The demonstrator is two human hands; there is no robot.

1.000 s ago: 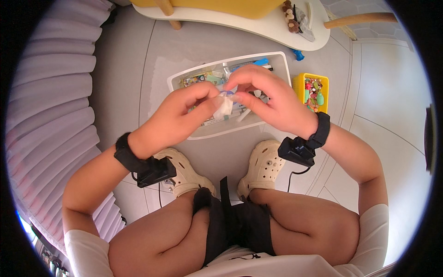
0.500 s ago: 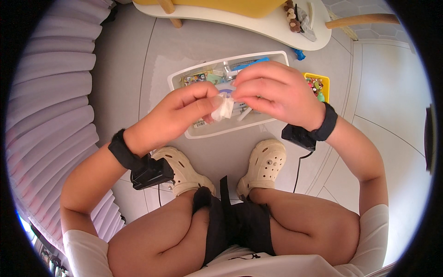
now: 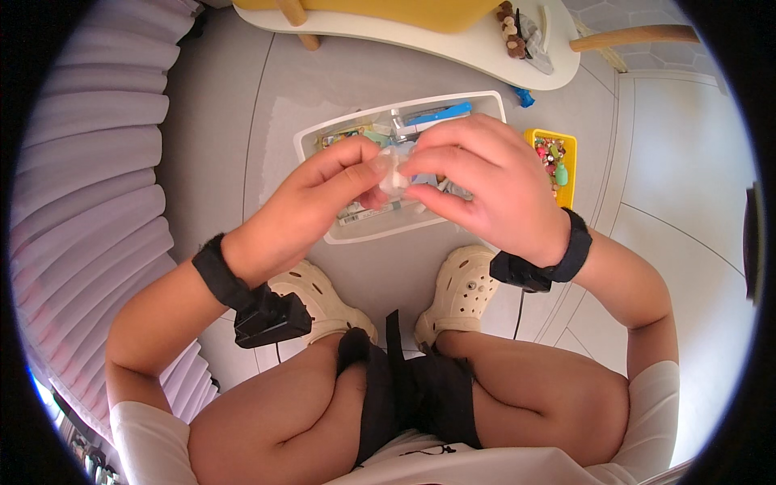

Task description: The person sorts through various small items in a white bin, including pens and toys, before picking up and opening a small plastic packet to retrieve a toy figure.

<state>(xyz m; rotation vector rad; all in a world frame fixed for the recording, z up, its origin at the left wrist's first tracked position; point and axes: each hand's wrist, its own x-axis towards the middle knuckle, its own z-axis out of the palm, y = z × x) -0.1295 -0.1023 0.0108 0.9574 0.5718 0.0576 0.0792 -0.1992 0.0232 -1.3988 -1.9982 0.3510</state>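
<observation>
A small crumpled white piece (image 3: 394, 173), soft and partly see-through, is held up above a white bin (image 3: 377, 235). My left hand (image 3: 327, 179) pinches its left side between thumb and fingers. From the right, my right hand (image 3: 491, 172) curls over with its fingertips on the same piece, thumb lower than the fingers. Whether the piece is tissue or thin film I cannot tell. Beneath the hands the bin holds a blue-edged item (image 3: 446, 114) and several packets, partly covered by my fingers.
Right of the bin stands a yellow basket (image 3: 573, 166) of small colourful pieces. A white table (image 3: 388, 26) curves across the far side. My beige clogs (image 3: 458, 288) rest on the grey tiles, and a pleated curtain (image 3: 105, 186) hangs at left.
My right hand has shifted slightly down, its thumb and fingers wider apart. The white piece has turned and looks more bunched up. My left hand keeps its hold.
</observation>
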